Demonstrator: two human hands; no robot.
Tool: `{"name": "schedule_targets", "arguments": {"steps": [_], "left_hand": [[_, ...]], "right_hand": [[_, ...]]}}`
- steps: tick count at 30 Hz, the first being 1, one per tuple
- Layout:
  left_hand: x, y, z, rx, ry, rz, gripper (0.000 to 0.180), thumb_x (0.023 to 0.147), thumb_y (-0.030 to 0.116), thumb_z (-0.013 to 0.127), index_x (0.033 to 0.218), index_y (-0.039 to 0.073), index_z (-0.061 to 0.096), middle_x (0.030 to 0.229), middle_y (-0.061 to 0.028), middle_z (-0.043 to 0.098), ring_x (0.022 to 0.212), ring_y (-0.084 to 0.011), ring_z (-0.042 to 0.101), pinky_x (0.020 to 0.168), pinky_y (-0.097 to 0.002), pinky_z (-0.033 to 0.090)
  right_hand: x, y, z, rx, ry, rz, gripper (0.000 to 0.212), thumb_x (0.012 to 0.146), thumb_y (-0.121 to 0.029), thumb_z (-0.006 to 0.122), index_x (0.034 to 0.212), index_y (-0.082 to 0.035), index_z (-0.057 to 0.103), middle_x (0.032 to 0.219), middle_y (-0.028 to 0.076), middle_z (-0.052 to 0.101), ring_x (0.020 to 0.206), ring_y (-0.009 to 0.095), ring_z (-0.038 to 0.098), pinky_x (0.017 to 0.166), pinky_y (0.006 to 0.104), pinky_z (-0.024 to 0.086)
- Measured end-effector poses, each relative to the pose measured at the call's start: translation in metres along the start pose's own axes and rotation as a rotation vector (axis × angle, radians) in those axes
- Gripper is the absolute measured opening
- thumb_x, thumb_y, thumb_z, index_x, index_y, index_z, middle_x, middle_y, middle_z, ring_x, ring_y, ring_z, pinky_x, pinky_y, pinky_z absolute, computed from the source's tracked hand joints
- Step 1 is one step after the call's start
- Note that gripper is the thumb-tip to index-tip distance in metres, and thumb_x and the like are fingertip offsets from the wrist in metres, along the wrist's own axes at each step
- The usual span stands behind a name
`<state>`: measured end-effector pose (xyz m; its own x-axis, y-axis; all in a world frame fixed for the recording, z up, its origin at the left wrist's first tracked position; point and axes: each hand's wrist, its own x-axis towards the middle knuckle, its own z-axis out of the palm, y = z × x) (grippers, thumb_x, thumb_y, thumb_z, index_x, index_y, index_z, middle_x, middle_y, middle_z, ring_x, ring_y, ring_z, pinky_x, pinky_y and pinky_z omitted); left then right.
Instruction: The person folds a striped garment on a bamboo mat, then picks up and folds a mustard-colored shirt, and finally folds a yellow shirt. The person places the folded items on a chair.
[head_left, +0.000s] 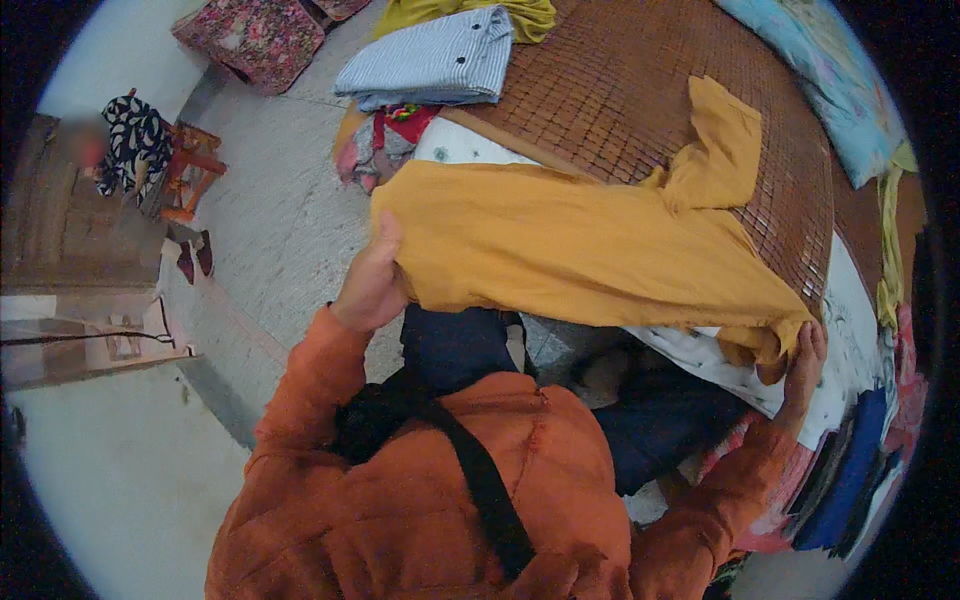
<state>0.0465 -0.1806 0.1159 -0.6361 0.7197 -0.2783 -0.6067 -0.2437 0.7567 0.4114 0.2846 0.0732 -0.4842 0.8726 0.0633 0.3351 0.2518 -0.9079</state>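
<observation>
A mustard-yellow long-sleeved shirt is stretched sideways in front of me, partly over a brown woven mat. My left hand is closed on its left edge, the thumb on top and the other fingers hidden beneath the cloth. At the far right end, my right hand grips a bunched part of the shirt near its corner. One sleeve lies bent on the mat, pointing away from me. Below my right hand, a loose bit of the cloth hangs down.
A folded striped shirt rests at the mat's far left corner, with yellow cloth behind it. Light blue bedding lies far right; folded dark clothes are stacked near right. Across the floor, a person sits by an orange wooden stool.
</observation>
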Motion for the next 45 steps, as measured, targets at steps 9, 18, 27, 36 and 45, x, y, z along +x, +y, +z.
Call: {"name": "schedule_targets", "arguments": {"steps": [9, 18, 27, 36, 45], "left_hand": [[0.006, -0.001, 0.009, 0.001, 0.011, -0.019, 0.054, 0.095, 0.041, 0.027, 0.134, 0.005, 0.027, 0.135, -0.0089, 0.037, 0.123, -0.0211, 0.039, 0.101, -0.0376, 0.033], [0.057, 0.054, 0.074, 0.06, -0.194, 0.212, 0.055, 0.095, 0.043, 0.025, 0.133, 0.005, 0.029, 0.135, -0.0101, 0.038, 0.123, -0.0241, 0.039, 0.101, -0.0395, 0.033], [0.102, 0.004, 0.016, -0.168, 0.011, 0.009, 0.054, 0.095, 0.042, 0.023, 0.129, 0.002, 0.033, 0.132, -0.0129, 0.04, 0.122, -0.0271, 0.04, 0.1, -0.0424, 0.034], [0.1, 0.001, -0.001, -0.22, -0.05, -0.004, 0.054, 0.095, 0.042, 0.023, 0.129, 0.002, 0.033, 0.132, -0.0137, 0.04, 0.121, -0.0281, 0.04, 0.101, -0.043, 0.033], [0.1, -0.003, -0.001, -0.208, -0.042, -0.005, 0.054, 0.094, 0.044, 0.025, 0.128, 0.002, 0.035, 0.131, -0.0115, 0.042, 0.12, -0.0264, 0.042, 0.1, -0.0415, 0.033]], "right_hand": [[0.025, 0.008, 0.004, 0.279, -0.116, 0.179, 0.03, 0.091, -0.026, 0.048, 0.105, 0.0, 0.055, 0.098, 0.004, 0.059, 0.088, 0.012, 0.054, 0.078, 0.0256, 0.043], [0.132, -0.133, 0.001, 0.59, -0.126, -0.294, 0.048, 0.092, -0.029, 0.046, 0.13, -0.003, 0.035, 0.128, 0.01, 0.042, 0.114, 0.018, 0.043, 0.093, 0.0317, 0.038], [0.047, -0.078, 0.131, 0.029, -0.255, -0.099, 0.024, 0.087, -0.025, 0.057, 0.09, -0.001, 0.061, 0.074, 0.004, 0.061, 0.067, 0.011, 0.059, 0.056, 0.0239, 0.049], [-0.043, -0.055, 0.217, 0.056, -0.444, 0.293, 0.032, 0.086, -0.031, 0.057, 0.075, -0.001, 0.056, 0.054, 0.007, 0.055, 0.042, 0.014, 0.055, 0.037, 0.0231, 0.043], [-0.047, -0.053, 0.207, 0.202, -0.404, 0.33, 0.027, 0.086, -0.027, 0.057, 0.075, -0.002, 0.055, 0.056, 0.007, 0.057, 0.043, 0.013, 0.056, 0.038, 0.0237, 0.043]]}}
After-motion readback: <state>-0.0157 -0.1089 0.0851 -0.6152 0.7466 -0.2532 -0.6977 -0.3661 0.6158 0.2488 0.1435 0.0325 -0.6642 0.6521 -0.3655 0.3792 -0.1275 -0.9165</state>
